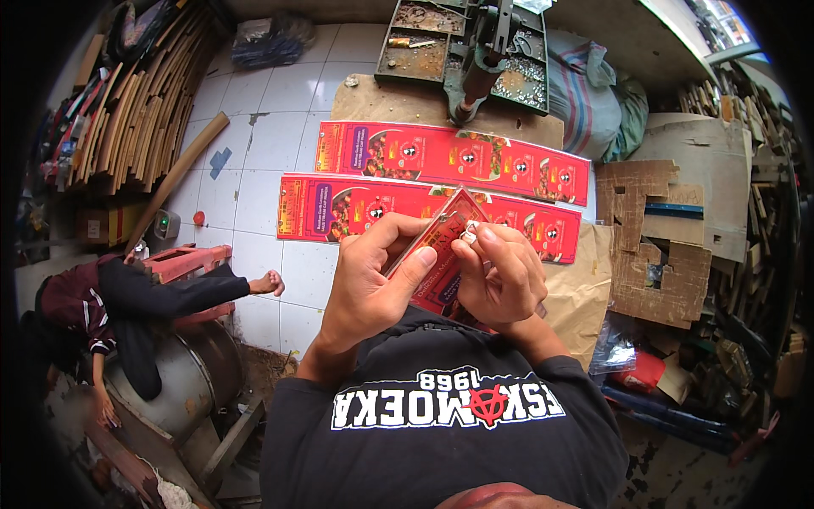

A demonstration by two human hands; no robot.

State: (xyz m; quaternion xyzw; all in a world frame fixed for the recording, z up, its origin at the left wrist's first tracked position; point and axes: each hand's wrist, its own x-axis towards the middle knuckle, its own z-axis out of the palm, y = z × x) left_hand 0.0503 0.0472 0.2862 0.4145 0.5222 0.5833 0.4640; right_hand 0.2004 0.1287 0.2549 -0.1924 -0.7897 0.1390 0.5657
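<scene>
White tiled floor (292, 284) spreads in front of you, with a brown sheet (365, 100) laid across its far part and crumpled brown paper (589, 293) nearer your right side. On the brown sheet's far edge stands a metal press (482, 78), flanked by a compartment tray (415, 66) with many small shiny bits in it. Beyond the tray's right edge slumps a striped sack (581, 93); cardboard (649, 263) leans farther right, and another person (127, 288) sits off to your left.

Two red strips lie flat, side by side: the far strip (441, 151) covers the brown sheet's near edge, and the near strip (297, 208) runs from the tiles toward the crumpled paper.

You have the held strip (441, 284) up off the floor, tilted in front of your chest. Your left hand (373, 276) clasps it between thumb and fingers; your right hand (504, 276) pinches a small white piece (470, 231) at its upper edge.

By the look of it, handling of the held strip is partway along, since your right fingers have not let go of the white piece. You cannot tell whether that piece is attached, or whether the two flat strips are finished or waiting.
</scene>
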